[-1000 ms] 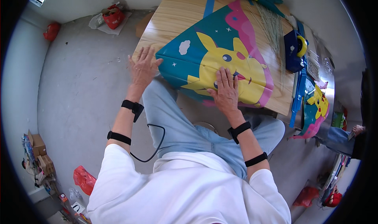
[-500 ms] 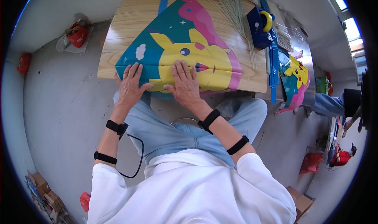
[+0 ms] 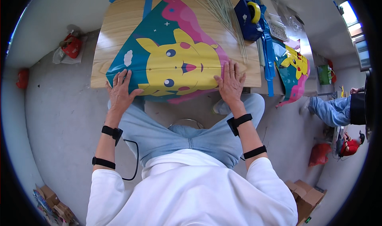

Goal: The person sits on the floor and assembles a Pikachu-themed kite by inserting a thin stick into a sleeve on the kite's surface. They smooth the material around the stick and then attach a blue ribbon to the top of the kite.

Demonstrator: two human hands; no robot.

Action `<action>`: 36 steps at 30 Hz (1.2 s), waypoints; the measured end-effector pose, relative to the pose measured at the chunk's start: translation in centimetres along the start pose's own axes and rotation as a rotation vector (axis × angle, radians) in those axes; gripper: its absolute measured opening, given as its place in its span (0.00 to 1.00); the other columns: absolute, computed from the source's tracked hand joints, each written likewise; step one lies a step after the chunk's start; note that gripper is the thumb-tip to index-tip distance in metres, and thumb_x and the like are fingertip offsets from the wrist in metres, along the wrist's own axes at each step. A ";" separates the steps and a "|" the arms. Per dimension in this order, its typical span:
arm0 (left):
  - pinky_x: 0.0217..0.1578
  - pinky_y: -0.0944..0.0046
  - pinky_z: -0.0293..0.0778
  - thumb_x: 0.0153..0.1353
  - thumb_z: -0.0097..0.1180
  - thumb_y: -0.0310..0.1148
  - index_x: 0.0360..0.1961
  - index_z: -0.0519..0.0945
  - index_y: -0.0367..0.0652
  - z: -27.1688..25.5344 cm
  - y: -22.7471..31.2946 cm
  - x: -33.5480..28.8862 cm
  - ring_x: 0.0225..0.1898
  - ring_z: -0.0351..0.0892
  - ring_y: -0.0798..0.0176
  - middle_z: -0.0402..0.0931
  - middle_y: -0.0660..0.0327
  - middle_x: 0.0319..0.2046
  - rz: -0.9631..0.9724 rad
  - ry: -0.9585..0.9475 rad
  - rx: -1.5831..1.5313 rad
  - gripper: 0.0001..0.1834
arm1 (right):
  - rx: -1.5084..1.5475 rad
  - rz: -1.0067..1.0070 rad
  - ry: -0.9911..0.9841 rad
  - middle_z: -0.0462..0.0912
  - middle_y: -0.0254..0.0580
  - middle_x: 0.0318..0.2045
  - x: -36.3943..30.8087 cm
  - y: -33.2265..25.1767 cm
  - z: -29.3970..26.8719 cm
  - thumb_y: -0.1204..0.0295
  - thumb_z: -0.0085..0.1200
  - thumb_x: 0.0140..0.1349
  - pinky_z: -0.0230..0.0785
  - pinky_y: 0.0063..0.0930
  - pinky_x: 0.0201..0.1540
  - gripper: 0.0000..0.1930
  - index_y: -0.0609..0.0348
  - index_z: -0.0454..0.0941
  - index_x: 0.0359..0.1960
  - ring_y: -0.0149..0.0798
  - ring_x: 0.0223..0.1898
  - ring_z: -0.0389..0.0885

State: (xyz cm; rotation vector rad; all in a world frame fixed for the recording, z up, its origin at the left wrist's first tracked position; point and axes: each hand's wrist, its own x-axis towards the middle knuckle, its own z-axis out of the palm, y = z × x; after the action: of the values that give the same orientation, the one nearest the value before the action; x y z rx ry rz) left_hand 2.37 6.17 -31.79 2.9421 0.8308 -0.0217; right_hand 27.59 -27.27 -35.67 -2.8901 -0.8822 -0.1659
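Note:
A thin, shiny kite sail lies over the near edge of the wooden table. It is teal and pink, with a large yellow cartoon animal on it and a crease running across. My left hand rests flat on its teal left corner, fingers spread. Over at the pink right edge, my right hand lies flat, partly on the sail and partly on the wood. Neither hand grips anything. The sail's near part droops past the table edge above my knees.
The wooden table holds a bundle of thin rods, a blue tape dispenser with yellow tape, and blue strips. Another printed sail hangs off the adjoining surface. Two people are at the right; cardboard boxes stand lower right.
My right hand has slid from the middle of the sail to its right edge. My left hand remains at the left corner. The view has shifted slightly.

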 end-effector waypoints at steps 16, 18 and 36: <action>0.68 0.21 0.35 0.64 0.55 0.59 0.70 0.68 0.51 0.1 2.1 -0.2 0.74 0.54 0.52 0.61 0.58 0.70 0.111 0.086 -0.059 0.38 | 0.316 -0.562 -0.026 0.58 0.43 0.75 0.3 -19.6 1.5 0.48 0.53 0.67 0.39 0.61 0.76 0.39 0.57 0.60 0.73 0.49 0.77 0.50; 0.68 0.23 0.30 0.66 0.51 0.60 0.69 0.69 0.49 1.7 2.8 0.1 0.73 0.55 0.52 0.61 0.58 0.69 0.173 0.129 -0.098 0.37 | 0.278 -0.580 -0.032 0.57 0.42 0.75 0.4 -19.5 1.4 0.49 0.55 0.66 0.39 0.61 0.76 0.39 0.56 0.60 0.73 0.49 0.77 0.50; 0.66 0.18 0.38 0.70 0.50 0.56 0.68 0.72 0.53 1.5 -9.6 0.2 0.74 0.59 0.60 0.65 0.69 0.71 -0.184 0.244 -0.007 0.30 | 0.285 -0.598 -0.050 0.55 0.42 0.76 0.5 -19.2 1.3 0.46 0.53 0.65 0.39 0.59 0.76 0.42 0.56 0.58 0.74 0.47 0.78 0.48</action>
State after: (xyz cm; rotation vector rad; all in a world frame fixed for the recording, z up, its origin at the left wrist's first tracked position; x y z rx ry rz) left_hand -2.47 14.24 -34.01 2.8885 1.1275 0.3341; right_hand 17.33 -11.01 -35.35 -2.3060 -1.6071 -0.0132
